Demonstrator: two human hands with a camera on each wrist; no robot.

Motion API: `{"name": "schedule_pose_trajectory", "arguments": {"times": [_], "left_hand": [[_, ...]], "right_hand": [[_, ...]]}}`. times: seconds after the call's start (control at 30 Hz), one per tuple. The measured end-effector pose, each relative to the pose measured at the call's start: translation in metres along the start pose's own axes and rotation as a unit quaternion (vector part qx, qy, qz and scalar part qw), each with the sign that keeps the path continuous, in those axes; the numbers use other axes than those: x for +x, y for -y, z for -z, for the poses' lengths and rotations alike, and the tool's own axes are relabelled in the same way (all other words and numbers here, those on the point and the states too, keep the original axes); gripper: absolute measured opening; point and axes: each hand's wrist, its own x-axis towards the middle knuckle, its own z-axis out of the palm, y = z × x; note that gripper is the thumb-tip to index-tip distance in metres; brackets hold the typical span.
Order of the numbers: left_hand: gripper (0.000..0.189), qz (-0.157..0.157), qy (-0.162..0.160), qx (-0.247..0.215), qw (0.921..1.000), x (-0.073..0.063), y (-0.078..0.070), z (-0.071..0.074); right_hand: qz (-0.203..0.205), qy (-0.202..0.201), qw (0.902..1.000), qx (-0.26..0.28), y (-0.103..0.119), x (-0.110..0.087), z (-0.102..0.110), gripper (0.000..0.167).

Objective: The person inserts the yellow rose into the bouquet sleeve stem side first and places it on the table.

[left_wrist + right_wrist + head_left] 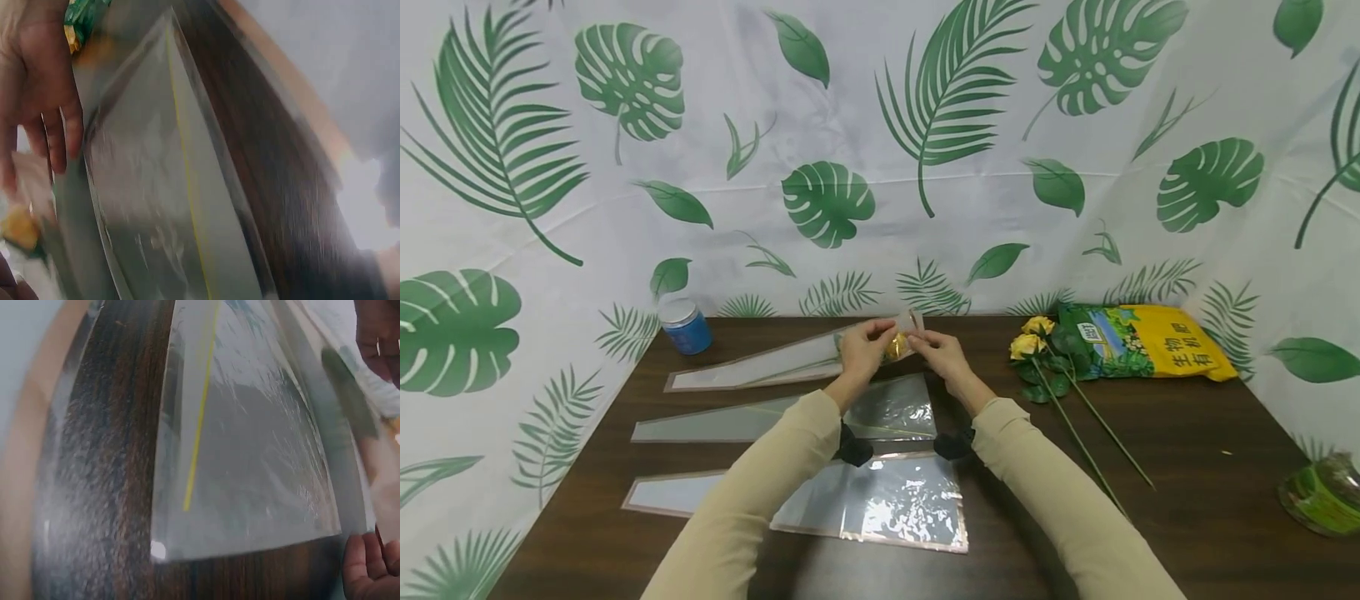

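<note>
At the far side of the table lies a tapered clear flower sleeve [790, 360] with a pale back and a yellow rose [897, 345] inside its wide end. My left hand [861, 354] pinches the sleeve's rim on the left of the bloom. On the right, my right hand [946, 357] pinches the same rim between thumb and finger; its curled fingers [365, 565] also show in the right wrist view. Below my wrists rest a second sleeve [700, 428], greyish with a thin yellow line along it, and a third sleeve [820, 500] with a pinkish border.
Two yellow roses [1028, 343] with long green stems lie right of my hands, beside a yellow and green bag [1180, 342]. A blue jar [688, 329] stands at the back left. A clear container with green contents [1324, 496] sits at the right edge.
</note>
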Motion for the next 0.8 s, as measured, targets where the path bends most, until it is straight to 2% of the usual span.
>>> {"name": "schedule_pose_trajectory", "arguments": {"times": [0.1,0.13,0.2,0.27,0.33,0.4,0.47,0.6,0.8], "left_hand": [[0.024,-0.023,0.008,0.048,0.9986,0.002,0.011,0.009],[0.027,-0.035,0.011,0.077,0.9963,0.003,0.015,0.014],[0.037,-0.049,0.029,0.15,0.987,0.001,0.023,0.024],[0.05,-0.051,0.066,0.226,0.9706,-0.001,0.029,0.034],[0.06,-0.044,0.103,0.293,0.9494,-0.002,0.033,0.04],[0.066,-0.032,0.138,0.331,0.9329,-0.004,0.034,0.044],[0.069,-0.028,0.159,0.353,0.9216,-0.005,0.035,0.046],[0.069,-0.023,0.171,0.368,0.9137,-0.004,0.037,0.047],[0.068,0.003,0.181,0.371,0.9108,-0.001,0.043,0.049]], "right_hand": [[-0.006,0.005,0.9994,0.034,-0.001,0.001,-0.001,0.035],[-0.006,0.003,0.999,0.044,-0.002,0.002,-0.001,0.034],[-0.007,-0.012,0.9981,0.06,-0.005,0.003,-0.001,0.033],[-0.007,-0.038,0.9961,0.078,-0.007,0.004,-0.001,0.031],[-0.003,-0.072,0.9937,0.085,-0.009,0.005,0.0,0.028],[0.003,-0.109,0.9911,0.077,-0.01,0.004,0.001,0.021],[0.006,-0.137,0.9889,0.056,-0.01,0.003,0.002,0.016],[-0.004,-0.167,0.9857,0.022,-0.008,-0.002,0.003,0.014],[-0.02,-0.136,0.9905,0.006,-0.011,-0.003,0.006,0.015]]}}
